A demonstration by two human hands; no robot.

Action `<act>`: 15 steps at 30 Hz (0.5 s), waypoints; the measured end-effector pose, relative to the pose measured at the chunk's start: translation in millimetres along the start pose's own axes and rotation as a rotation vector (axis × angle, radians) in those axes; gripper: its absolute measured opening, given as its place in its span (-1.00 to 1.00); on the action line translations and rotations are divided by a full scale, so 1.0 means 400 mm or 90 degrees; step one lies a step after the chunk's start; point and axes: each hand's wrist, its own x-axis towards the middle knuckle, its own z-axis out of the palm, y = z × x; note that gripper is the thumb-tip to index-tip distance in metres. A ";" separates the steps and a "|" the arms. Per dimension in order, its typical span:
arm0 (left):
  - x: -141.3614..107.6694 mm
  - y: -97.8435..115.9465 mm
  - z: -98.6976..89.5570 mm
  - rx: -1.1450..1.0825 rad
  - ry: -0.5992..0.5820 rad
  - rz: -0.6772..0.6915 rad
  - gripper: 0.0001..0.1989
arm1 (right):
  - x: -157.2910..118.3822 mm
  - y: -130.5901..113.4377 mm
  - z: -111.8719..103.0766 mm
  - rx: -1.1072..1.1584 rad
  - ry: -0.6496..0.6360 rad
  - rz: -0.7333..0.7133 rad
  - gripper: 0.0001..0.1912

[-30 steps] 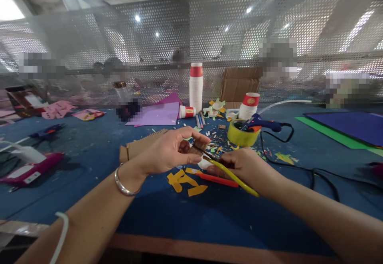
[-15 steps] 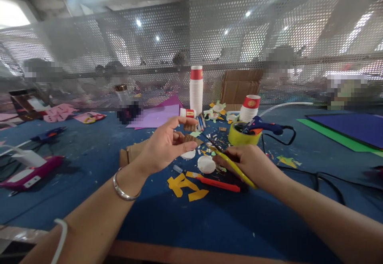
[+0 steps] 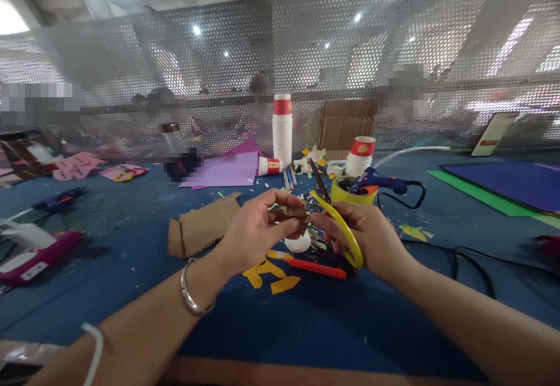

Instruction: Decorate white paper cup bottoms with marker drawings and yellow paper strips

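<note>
Several orange-yellow paper strips (image 3: 286, 285) lie just left of the red marker (image 3: 317, 268), on our near side. Just beyond the marker's left end sits a white disc (image 3: 298, 242). Above it, our left hand (image 3: 256, 225) pinches a small cardboard piece (image 3: 297, 212) between thumb and fingers. Above the marker's right end, our right hand (image 3: 374, 237) curls round yellow-handled scissors (image 3: 347, 237), its fingertips close to the piece; we cannot tell whether they touch. We'd do well, we judge, to keep that pinch firm and the blades angled clear of our fingers. The scissors' long axis slants, handles toward us, dark blades upward, away and leftward; fingers hide the piece's axis. Well beyond the marker are a yellow tape roll (image 3: 355, 198) and, farther, a tall paper-cup stack (image 3: 282, 135).
</note>
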 end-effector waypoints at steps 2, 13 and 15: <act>-0.002 0.001 0.003 -0.016 0.021 -0.008 -0.75 | 0.002 0.002 -0.001 -0.005 -0.005 -0.031 -0.50; 0.007 0.001 -0.002 -0.056 0.159 0.028 -0.68 | 0.012 0.010 -0.012 -0.064 0.023 -0.095 -0.50; 0.008 0.002 -0.005 -0.055 0.165 0.030 -0.66 | 0.013 0.007 -0.017 -0.081 0.032 -0.089 -0.49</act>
